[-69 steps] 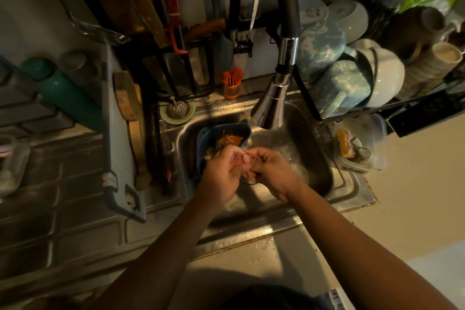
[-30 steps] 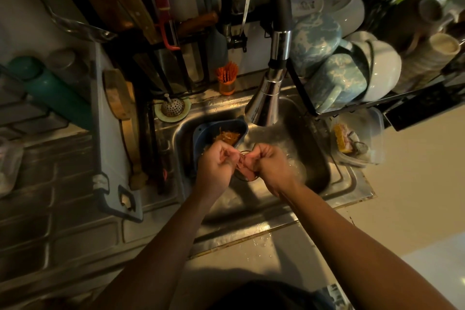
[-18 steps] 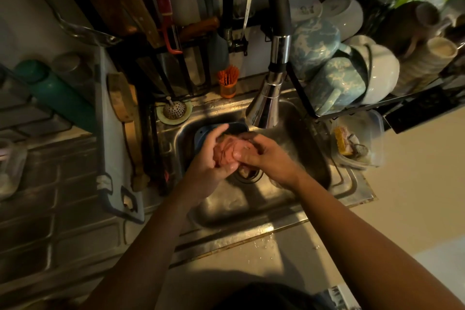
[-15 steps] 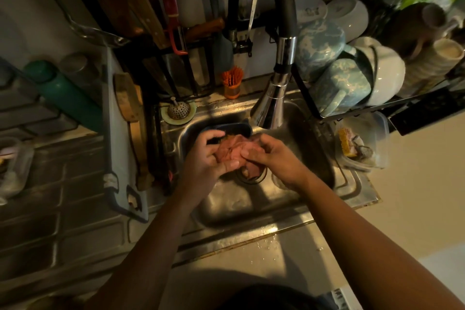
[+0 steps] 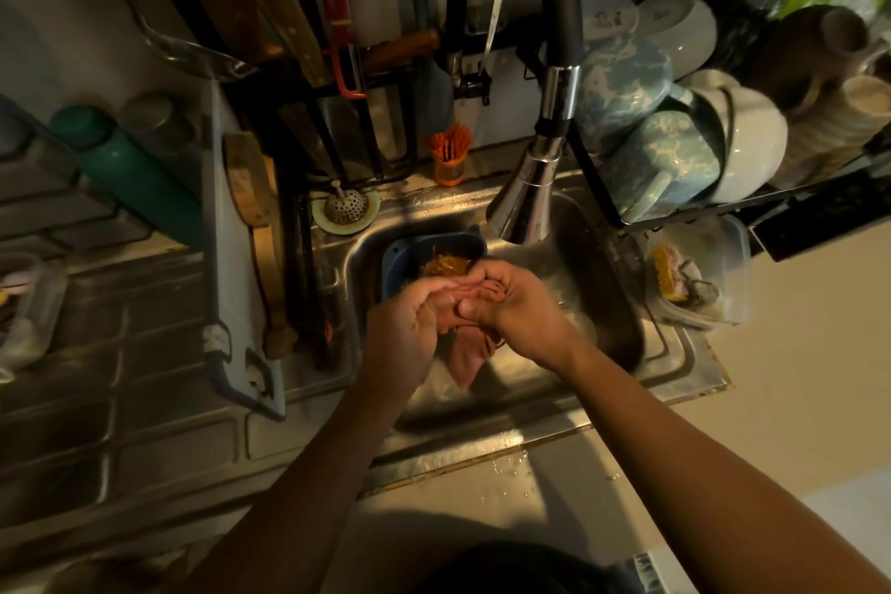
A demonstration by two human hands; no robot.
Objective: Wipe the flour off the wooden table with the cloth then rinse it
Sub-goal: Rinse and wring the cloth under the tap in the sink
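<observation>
- Currently both my hands are over the steel sink (image 5: 622, 314), just in front of the faucet head (image 5: 523, 207).
- My left hand (image 5: 402, 328) has its fingers curled around the pink cloth (image 5: 466, 355), gripping the bunched upper part.
- My right hand (image 5: 523, 311) is also clamped on the cloth, fingers folded over the top and thumb pressing into the wad.
- The hands touch each other, with the cloth squeezed between them.
- A loose tail of cloth hangs below my hands into the basin; I can't tell if it touches the bottom.
- I can't tell if water is running; drops sit on the counter edge in front of the sink.
- A blue tub (image 5: 410, 251) with orange scraps sits in the basin, just behind my left hand.
- A drain strainer (image 5: 344, 206) lies on the back left corner of the sink rim, with an orange cup (image 5: 450, 159) of sticks near it.
- Blue mugs (image 5: 665, 159) and white bowls are stacked in the rack to the right.
- A clear box (image 5: 723, 256) holding a sponge rests on the right rim.
- A cutting board (image 5: 226, 265) stands on edge left of the sink, next to a teal bottle (image 5: 130, 174).
</observation>
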